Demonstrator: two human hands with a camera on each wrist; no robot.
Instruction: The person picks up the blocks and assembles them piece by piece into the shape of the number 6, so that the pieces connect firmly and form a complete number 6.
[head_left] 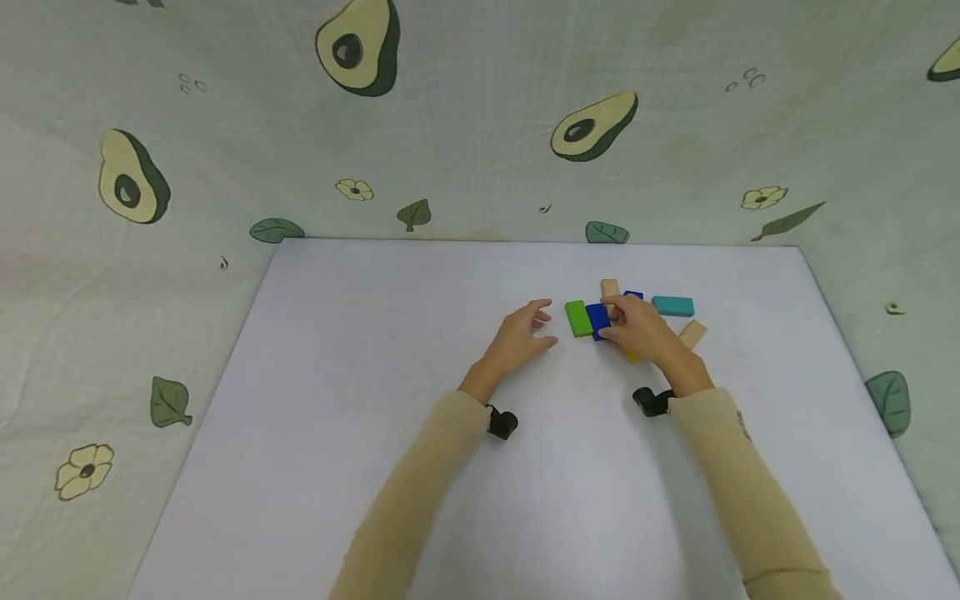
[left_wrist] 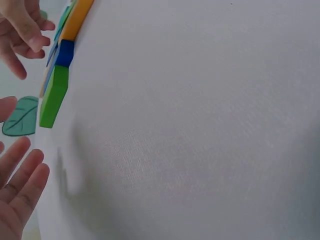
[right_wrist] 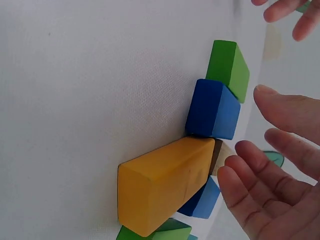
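Observation:
My right hand (head_left: 643, 327) hovers over a cluster of coloured blocks, its fingers loosely bent and apart, with nothing held in the right wrist view. Under and beside it lie a blue block (head_left: 595, 317) and an orange block (right_wrist: 167, 180), partly covered by the hand in the head view. A green block (head_left: 578, 319) sits against the blue one's left side. My left hand (head_left: 517, 337) is left of the green block, its fingers spread and touching nothing. Behind the right hand are a plain wooden block (head_left: 609, 287) and a second blue block (right_wrist: 201, 199), mostly hidden from the head view.
A teal block (head_left: 672, 306) and another plain wooden block (head_left: 693, 333) lie right of the cluster. A second green block (right_wrist: 170, 229) shows beyond the orange one. The white table (head_left: 360, 350) meets an avocado-print cloth (head_left: 480, 125) at its back edge.

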